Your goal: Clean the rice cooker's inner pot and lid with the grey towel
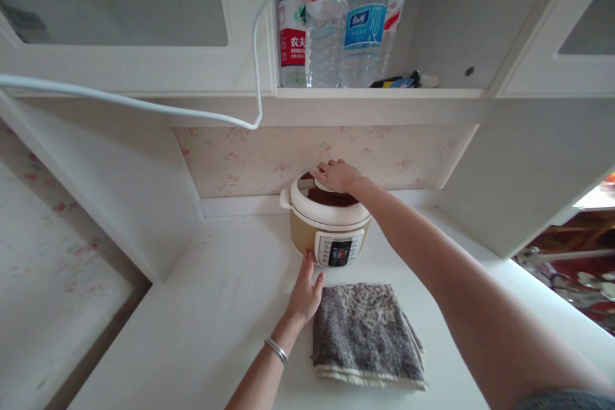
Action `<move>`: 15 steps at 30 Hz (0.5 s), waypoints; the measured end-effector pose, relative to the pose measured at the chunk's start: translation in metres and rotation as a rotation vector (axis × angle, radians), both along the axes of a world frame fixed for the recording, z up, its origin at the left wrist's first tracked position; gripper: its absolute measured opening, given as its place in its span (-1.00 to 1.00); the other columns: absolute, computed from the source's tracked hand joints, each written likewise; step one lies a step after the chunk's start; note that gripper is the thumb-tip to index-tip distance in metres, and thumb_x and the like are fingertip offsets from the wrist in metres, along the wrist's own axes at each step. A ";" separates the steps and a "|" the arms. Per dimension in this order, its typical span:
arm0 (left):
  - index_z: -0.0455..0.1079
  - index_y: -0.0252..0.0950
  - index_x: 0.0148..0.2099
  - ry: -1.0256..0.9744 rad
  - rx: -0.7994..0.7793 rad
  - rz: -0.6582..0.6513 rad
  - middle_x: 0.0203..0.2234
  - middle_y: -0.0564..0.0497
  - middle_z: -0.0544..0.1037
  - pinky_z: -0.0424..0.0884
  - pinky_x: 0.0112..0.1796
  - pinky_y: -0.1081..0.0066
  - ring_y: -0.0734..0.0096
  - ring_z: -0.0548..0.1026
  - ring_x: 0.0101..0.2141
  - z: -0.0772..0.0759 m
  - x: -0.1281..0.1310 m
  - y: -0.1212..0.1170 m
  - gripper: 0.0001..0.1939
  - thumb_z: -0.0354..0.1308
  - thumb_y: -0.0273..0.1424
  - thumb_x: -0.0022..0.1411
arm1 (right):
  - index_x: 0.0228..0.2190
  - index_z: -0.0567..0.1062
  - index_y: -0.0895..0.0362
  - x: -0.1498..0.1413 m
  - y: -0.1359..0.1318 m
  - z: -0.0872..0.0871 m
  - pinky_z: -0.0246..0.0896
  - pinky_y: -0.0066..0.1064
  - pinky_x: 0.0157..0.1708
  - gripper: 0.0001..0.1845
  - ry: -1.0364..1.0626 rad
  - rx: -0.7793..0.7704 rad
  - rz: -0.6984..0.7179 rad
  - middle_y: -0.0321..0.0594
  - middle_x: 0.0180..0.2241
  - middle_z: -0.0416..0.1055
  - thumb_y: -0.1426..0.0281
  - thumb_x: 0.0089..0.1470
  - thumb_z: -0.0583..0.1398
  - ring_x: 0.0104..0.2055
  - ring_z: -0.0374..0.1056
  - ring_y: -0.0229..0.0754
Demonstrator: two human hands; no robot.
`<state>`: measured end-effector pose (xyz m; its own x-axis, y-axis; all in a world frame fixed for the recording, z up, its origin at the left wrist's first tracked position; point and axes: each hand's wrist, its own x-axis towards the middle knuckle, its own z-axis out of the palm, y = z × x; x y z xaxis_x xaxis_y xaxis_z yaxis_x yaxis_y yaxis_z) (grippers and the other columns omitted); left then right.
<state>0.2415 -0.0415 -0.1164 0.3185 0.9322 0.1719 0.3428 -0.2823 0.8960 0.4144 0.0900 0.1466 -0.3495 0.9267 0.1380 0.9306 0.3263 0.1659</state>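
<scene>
Your two arms show, uncovered for most of their visible length. Your left hand (302,295) is ungloved, with slim fingers. Around its wrist is a bracelet (277,350): a narrow, rounded band of shiny silver-coloured metal, looking like two thin bands lying side by side, with pale highlights along them. Any engraving is too small to make out. Your right hand (337,176) is ungloved too, with a plain wrist and a bare forearm. High on that arm, towards the right edge of the worktop (230,333), a sliver of sleeve (567,400) appears: dark, muted grey-blue cloth with a slightly curved hem. Its weave is too blurred to tell.
</scene>
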 end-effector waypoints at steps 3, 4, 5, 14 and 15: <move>-0.18 -0.37 0.39 0.104 0.109 -0.036 0.35 -0.09 -0.23 -0.16 0.27 0.28 0.31 -0.20 0.31 -0.013 0.000 0.002 -0.35 -0.18 -0.23 0.36 | 0.10 0.29 0.04 0.006 0.002 0.003 0.06 -0.10 0.03 -0.47 -0.049 0.012 -0.005 -0.01 0.07 0.31 0.06 0.26 -0.12 0.07 0.23 0.07; -0.18 -0.37 0.39 0.134 0.130 -0.043 0.35 -0.09 -0.24 -0.14 0.27 0.28 0.32 -0.20 0.31 -0.015 0.000 0.002 -0.37 -0.21 -0.24 0.37 | 0.09 0.31 0.06 0.007 0.002 0.003 0.10 -0.11 -0.01 -0.43 -0.056 0.023 -0.037 0.02 0.03 0.35 0.02 0.24 -0.13 0.04 0.27 0.08; -0.18 -0.38 0.39 0.163 0.140 -0.045 0.35 -0.09 -0.24 -0.13 0.27 0.28 0.32 -0.19 0.31 -0.017 0.000 0.002 -0.38 -0.24 -0.25 0.38 | 0.07 0.32 0.09 0.006 0.003 0.003 0.13 -0.10 -0.04 -0.38 -0.054 0.036 -0.080 0.05 0.00 0.38 -0.02 0.23 -0.15 0.01 0.30 0.10; -0.09 -0.35 0.37 0.211 0.183 -0.028 0.33 -0.09 -0.16 -0.07 0.26 0.21 0.30 -0.13 0.31 -0.016 -0.001 0.002 -0.42 -0.22 -0.28 0.37 | -0.02 0.43 0.24 -0.015 0.015 -0.002 0.19 -0.10 -0.13 -0.27 0.013 0.098 -0.270 0.21 -0.14 0.46 -0.04 0.23 -0.20 -0.06 0.38 0.13; -0.07 -0.35 0.36 0.184 0.173 -0.026 0.33 -0.09 -0.15 -0.07 0.26 0.22 0.31 -0.12 0.30 -0.015 -0.001 0.001 -0.43 -0.21 -0.28 0.37 | -0.03 0.44 0.25 -0.015 0.015 -0.002 0.19 -0.10 -0.13 -0.27 0.019 0.102 -0.275 0.21 -0.14 0.46 -0.04 0.23 -0.19 -0.06 0.38 0.13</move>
<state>0.2401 -0.0404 -0.1317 0.3827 0.8850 0.2654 0.4861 -0.4371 0.7568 0.3993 0.1052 0.1448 -0.0833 0.9673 0.2398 0.9851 0.0436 0.1666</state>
